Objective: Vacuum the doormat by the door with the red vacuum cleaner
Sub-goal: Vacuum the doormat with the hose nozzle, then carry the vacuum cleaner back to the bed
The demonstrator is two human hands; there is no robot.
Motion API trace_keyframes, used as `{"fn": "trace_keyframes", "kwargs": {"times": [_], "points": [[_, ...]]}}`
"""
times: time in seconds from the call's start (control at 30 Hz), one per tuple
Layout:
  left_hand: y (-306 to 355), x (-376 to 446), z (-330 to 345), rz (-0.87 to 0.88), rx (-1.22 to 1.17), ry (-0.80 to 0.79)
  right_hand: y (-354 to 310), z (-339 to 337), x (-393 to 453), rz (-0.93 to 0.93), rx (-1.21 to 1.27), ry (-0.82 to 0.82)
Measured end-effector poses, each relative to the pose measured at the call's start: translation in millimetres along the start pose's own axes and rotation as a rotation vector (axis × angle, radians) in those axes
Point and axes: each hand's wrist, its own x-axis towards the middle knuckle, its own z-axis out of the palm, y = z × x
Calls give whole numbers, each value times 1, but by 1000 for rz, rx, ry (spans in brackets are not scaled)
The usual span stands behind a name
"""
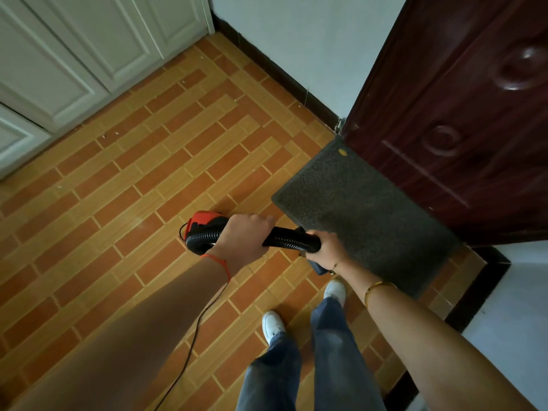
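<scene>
You are standing on the tiled floor (pixel 124 179) and holding the red vacuum cleaner (pixel 204 225) up in front of you with both hands. Your left hand (pixel 241 237) is gripping it where the red body meets the ribbed black hose (pixel 289 238); the fingers are curled over the top and wrapped down the far side, so the red housing is sticking out just beyond your knuckles to the left. Your right hand (pixel 324 247) is clamping the other end of the hose, fingers closed round it from below, with the black tube running straight across between your two sets of fingers. A dark piece is showing under your right palm, but you cannot tell from here what part it is.

The doormat (pixel 367 209) is lying just past your right fingertips, flat on the floor and pushed against the bottom of the dark red door (pixel 462 120). Its near edge is sitting almost under your right hand. A thin black cord (pixel 195 330) is trailing down from below your left wrist and across the tiles toward you. Your white shoes (pixel 272 323) are standing below both hands, close to the mat's near corner. White cupboard doors (pixel 74 60) are standing well beyond your left fingers.
</scene>
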Motion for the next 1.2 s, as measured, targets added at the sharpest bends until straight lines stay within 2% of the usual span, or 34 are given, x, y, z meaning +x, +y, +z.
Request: {"fn": "trace_keyframes", "kwargs": {"times": [0.2,0.4,0.6,0.97,1.1,1.2], "points": [[-16,-9,-27,-109,-130,61,-12,-21,-19,38,81,90],[-44,-12,-22,-373,-380,161,-20,-35,-23,86,134,170],[-71,-16,9,-606,-544,101,-19,-46,-6,116,151,173],[-92,-4,54,-747,-851,177,-38,-35,27,162,177,186],[-115,8,61,-904,-927,99,-56,-17,41,207,230,263],[-135,11,78,-921,-977,-20,-68,-3,55,243,256,295]]}}
